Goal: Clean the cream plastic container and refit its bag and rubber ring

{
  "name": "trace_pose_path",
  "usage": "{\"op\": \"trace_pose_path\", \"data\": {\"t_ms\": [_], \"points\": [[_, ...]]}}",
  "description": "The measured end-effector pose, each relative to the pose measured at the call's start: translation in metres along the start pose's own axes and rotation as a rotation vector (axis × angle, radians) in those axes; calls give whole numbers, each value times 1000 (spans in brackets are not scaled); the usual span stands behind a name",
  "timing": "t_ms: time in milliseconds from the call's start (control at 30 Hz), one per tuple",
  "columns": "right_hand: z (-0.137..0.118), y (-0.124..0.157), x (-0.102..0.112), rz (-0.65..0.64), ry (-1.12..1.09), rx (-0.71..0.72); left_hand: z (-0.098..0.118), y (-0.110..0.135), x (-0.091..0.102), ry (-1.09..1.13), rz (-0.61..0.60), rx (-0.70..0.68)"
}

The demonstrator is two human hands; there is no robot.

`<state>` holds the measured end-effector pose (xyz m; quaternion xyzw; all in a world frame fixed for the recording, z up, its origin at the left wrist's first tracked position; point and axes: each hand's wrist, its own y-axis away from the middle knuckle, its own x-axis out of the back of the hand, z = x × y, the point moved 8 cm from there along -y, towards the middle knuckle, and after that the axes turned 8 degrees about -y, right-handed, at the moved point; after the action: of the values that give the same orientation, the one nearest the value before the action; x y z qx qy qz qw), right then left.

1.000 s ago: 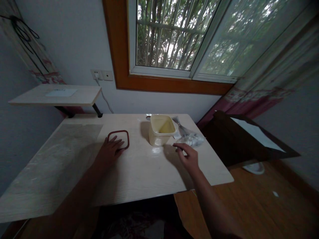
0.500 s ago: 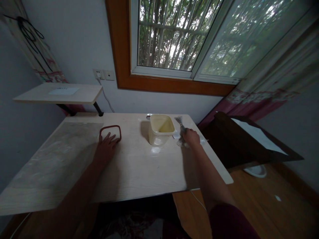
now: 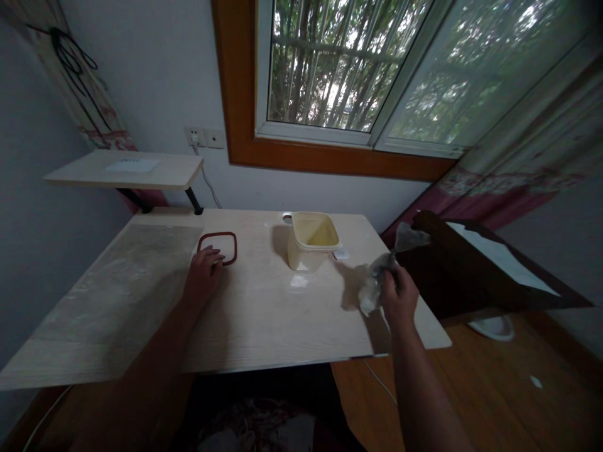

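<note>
My left hand point(image 3: 204, 273) rests at the near-left edge of a red square rim point(image 3: 235, 246), which looks like a container lid lying flat on the table. Its fingers are slightly bent and apart, over the rim. At the right end of the table, my right hand point(image 3: 399, 298) grips a crumpled clear plastic bag point(image 3: 370, 290) by its gathered middle. The bag is raised off the tabletop and casts a shadow; part of it flares out above the fist. Between both hands stands an upright cream plastic tub point(image 3: 308, 254), its mouth open.
A clear plastic sheet point(image 3: 108, 282) covers the left part of the pale table point(image 3: 282, 326). A raised shelf point(image 3: 164, 172) stands at the back left. Behind the tub, a small white piece point(image 3: 342, 253) lies on the table. A dark brown surface bearing paper point(image 3: 502, 257) stands at the right.
My right hand has lifted the plastic bag from the table beside the tub and brought it right and nearer. The left hand stays by the red rim, its fingers more drawn in.
</note>
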<state>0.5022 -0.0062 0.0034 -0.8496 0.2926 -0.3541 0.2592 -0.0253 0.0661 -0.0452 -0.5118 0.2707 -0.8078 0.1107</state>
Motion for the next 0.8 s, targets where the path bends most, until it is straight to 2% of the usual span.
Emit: {"op": "trace_pose_path", "data": {"t_ms": [100,167,233,333,400,467,600,700,800], "points": [[-39,20,13,-17,-79,38,-7,2,8,40,57,52],[-72,28,8,-94,-128,82,-9,3,13,58,91,77],[-109,35,-14,-280,-198,161,-11,5,17,73,105,96],[-162,50,-64,-631,-247,274,-10,5,18,85,86,114],[-187,60,-100,-807,-203,322,-8,5,18,106,79,115],[-201,67,-133,-908,-101,343,-4,5,18,186,67,94],[-212,73,-182,-976,100,390,14,8,16,398,6,-56],[-217,76,-202,-1007,127,459,33,10,14,353,-35,-190],[-224,79,-213,-1020,101,554,46,10,7,288,-69,-255]]}}
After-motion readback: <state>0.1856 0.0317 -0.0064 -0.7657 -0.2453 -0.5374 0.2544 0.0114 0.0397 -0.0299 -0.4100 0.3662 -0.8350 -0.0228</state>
